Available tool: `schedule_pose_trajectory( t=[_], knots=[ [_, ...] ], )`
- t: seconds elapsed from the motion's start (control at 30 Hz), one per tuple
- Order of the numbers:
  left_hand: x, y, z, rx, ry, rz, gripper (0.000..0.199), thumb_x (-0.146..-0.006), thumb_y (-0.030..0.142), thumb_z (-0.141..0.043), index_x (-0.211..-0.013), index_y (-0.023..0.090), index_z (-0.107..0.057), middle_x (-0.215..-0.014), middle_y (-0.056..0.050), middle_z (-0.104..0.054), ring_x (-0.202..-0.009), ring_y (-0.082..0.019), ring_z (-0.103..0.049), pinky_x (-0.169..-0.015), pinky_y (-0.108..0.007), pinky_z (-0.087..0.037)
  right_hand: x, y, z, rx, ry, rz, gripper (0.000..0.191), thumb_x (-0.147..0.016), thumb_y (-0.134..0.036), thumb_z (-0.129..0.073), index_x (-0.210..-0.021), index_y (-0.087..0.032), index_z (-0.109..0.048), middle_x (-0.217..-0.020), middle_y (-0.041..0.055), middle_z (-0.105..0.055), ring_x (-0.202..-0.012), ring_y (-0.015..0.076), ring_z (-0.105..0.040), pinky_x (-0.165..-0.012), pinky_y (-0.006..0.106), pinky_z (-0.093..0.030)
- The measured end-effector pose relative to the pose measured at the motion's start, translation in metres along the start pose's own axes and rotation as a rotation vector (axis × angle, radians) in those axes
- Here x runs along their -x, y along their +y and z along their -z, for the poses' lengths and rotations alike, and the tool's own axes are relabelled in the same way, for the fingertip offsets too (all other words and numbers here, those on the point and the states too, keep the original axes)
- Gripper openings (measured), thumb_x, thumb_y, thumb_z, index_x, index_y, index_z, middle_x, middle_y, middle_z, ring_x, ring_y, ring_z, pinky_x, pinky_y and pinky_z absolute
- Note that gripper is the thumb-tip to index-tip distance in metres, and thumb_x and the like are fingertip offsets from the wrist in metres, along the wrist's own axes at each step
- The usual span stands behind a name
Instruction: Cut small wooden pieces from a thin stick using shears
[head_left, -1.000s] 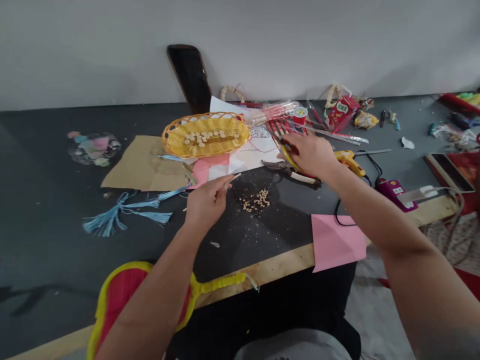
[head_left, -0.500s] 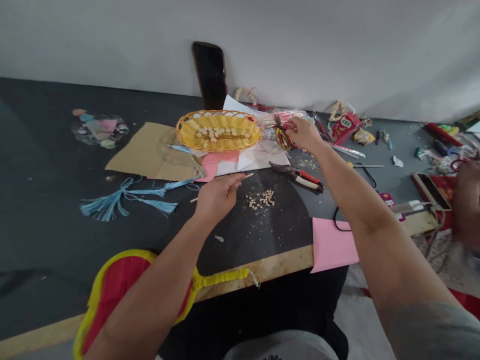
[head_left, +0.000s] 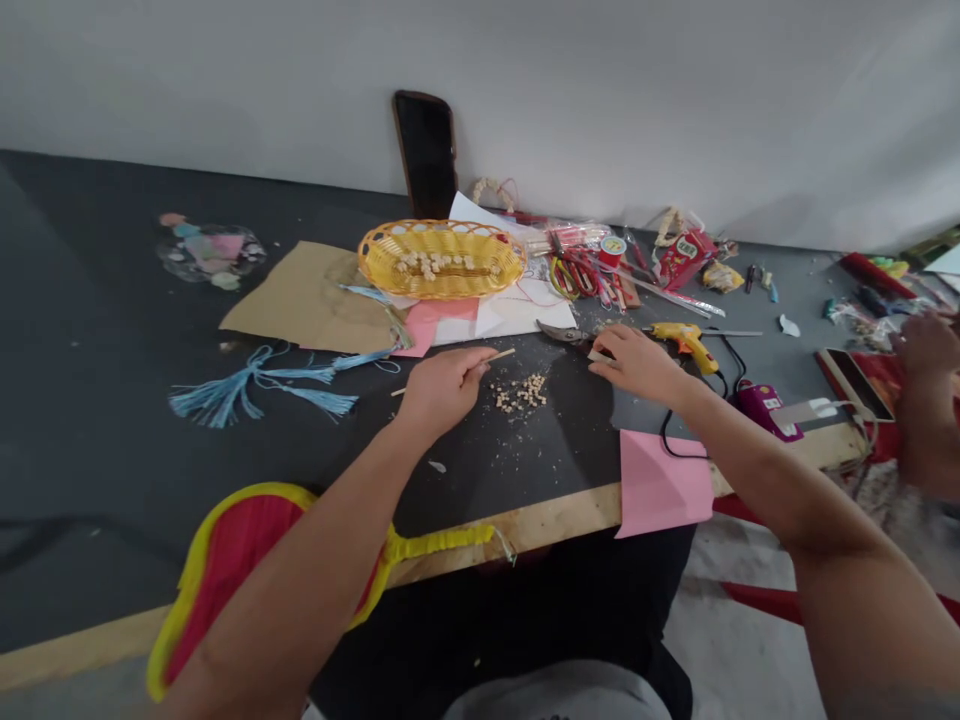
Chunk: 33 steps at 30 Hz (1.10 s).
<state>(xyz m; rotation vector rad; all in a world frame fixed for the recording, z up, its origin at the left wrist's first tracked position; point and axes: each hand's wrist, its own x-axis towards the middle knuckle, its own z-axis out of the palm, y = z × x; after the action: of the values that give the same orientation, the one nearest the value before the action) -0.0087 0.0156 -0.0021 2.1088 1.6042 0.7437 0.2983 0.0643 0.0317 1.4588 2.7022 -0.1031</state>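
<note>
A thin wooden stick (head_left: 501,354) is pinched in my left hand (head_left: 442,385), with its other end showing left of the hand. Just right of it lies a small pile of cut wooden pieces (head_left: 523,394) on the dark table. My right hand (head_left: 630,362) is closed over the handles of the pruning shears (head_left: 562,333), whose blades point left. Behind both hands, a yellow woven basket (head_left: 442,262) holds several small pale pieces.
A phone (head_left: 426,150) leans on the wall. Blue tassels (head_left: 225,390) lie left, and a red and yellow fan (head_left: 247,540) is under my left forearm. A glue gun (head_left: 686,342) and pink paper (head_left: 664,485) are at right. Another person's hand (head_left: 926,345) shows far right.
My right hand has moved down from the red items beside the basket to the shears and closed on them. My left hand still holds the stick in nearly the same place.
</note>
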Motion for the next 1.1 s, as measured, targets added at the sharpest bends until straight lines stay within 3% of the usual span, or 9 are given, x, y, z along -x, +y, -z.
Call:
schedule_pose_trajectory(
  t=[0.2,0.3,0.43,0.5,0.6,0.77,0.87,0.97,1.1],
  knots=[
    [0.001,0.003,0.004,0.038,0.009,-0.012,0.035,-0.093,0.032,-0.049,-0.114,0.020,-0.074,-0.112,-0.007,-0.077,-0.102,-0.025,-0.071,-0.091,-0.036,-0.053,-0.003,-0.007,-0.012,-0.081,0.075,-0.113,0.013,-0.091,-0.028,-0.055,-0.087,-0.018,-0.062,-0.100,0.0133,-0.068,-0.103,0.0270,-0.059,-0.097,0.040,-0.041],
    [0.001,0.003,0.005,0.048,0.029,-0.020,0.036,-0.093,0.037,-0.048,-0.112,0.020,-0.075,-0.108,-0.007,-0.078,-0.098,-0.025,-0.071,-0.087,-0.035,-0.053,0.001,-0.006,-0.008,-0.121,0.123,-0.171,0.024,-0.095,-0.032,-0.046,-0.079,-0.019,-0.058,-0.084,0.0085,-0.066,-0.083,0.0219,-0.061,-0.081,0.035,-0.046],
    [0.001,0.000,0.003,0.043,0.043,-0.022,0.035,-0.093,0.035,-0.049,-0.110,0.020,-0.075,-0.108,-0.007,-0.078,-0.097,-0.025,-0.071,-0.088,-0.035,-0.053,0.009,-0.005,0.007,-0.669,0.309,-0.368,0.039,-0.096,-0.054,-0.041,-0.080,-0.021,-0.056,-0.065,0.0001,-0.057,-0.056,0.0138,-0.052,-0.053,0.026,-0.041],
    [0.000,-0.001,0.000,0.045,0.057,-0.034,0.034,-0.092,0.034,-0.049,-0.108,0.020,-0.076,-0.107,-0.007,-0.078,-0.097,-0.025,-0.072,-0.089,-0.035,-0.053,0.011,-0.010,0.016,-1.076,0.398,-0.406,0.036,-0.084,-0.059,-0.060,-0.087,-0.023,-0.057,-0.072,-0.0008,-0.061,-0.056,0.0127,-0.053,-0.052,0.026,-0.043],
    [0.000,-0.004,-0.002,0.050,0.075,-0.053,0.031,-0.092,0.034,-0.050,-0.105,0.021,-0.076,-0.105,-0.007,-0.078,-0.097,-0.025,-0.072,-0.088,-0.036,-0.054,0.013,-0.024,0.022,-1.443,0.383,-0.337,0.042,-0.065,-0.041,-0.081,-0.091,-0.026,-0.052,-0.102,0.0011,-0.067,-0.074,0.0153,-0.064,-0.063,0.029,-0.052],
    [0.001,-0.004,-0.002,0.045,0.121,-0.076,0.030,-0.093,0.031,-0.048,-0.104,0.021,-0.074,-0.104,-0.007,-0.078,-0.099,-0.024,-0.071,-0.089,-0.037,-0.054,0.017,-0.048,0.010,-1.730,0.169,-0.150,0.040,-0.072,-0.031,-0.068,-0.109,-0.030,-0.054,-0.134,0.0063,-0.059,-0.095,0.0213,-0.067,-0.071,0.038,-0.058],
    [0.003,0.000,0.001,0.031,0.200,-0.070,0.030,-0.095,0.028,-0.046,-0.105,0.020,-0.073,-0.103,-0.008,-0.078,-0.098,-0.023,-0.071,-0.087,-0.036,-0.054,0.017,-0.055,-0.004,-1.583,0.224,0.000,0.036,-0.074,-0.027,-0.064,-0.109,-0.031,-0.054,-0.138,0.0067,-0.056,-0.094,0.0216,-0.066,-0.073,0.040,-0.057],
    [0.006,0.006,0.005,0.028,0.299,-0.073,0.029,-0.096,0.029,-0.047,-0.108,0.020,-0.072,-0.101,-0.007,-0.079,-0.095,-0.021,-0.071,-0.087,-0.034,-0.054,0.015,-0.059,-0.020,-1.095,0.443,0.049,0.020,-0.075,-0.018,-0.059,-0.093,-0.027,-0.055,-0.123,0.0079,-0.061,-0.111,0.0260,-0.061,-0.090,0.045,-0.052],
    [0.008,0.012,0.005,0.097,0.393,-0.120,0.023,-0.095,0.031,-0.055,-0.101,0.019,-0.075,-0.097,-0.006,-0.079,-0.090,-0.019,-0.071,-0.087,-0.031,-0.053,0.015,-0.063,-0.037,-0.592,0.540,0.034,0.035,-0.070,-0.007,-0.053,-0.100,-0.024,-0.057,-0.130,0.0150,-0.051,-0.124,0.0303,-0.052,-0.098,0.046,-0.049]
  ],
)
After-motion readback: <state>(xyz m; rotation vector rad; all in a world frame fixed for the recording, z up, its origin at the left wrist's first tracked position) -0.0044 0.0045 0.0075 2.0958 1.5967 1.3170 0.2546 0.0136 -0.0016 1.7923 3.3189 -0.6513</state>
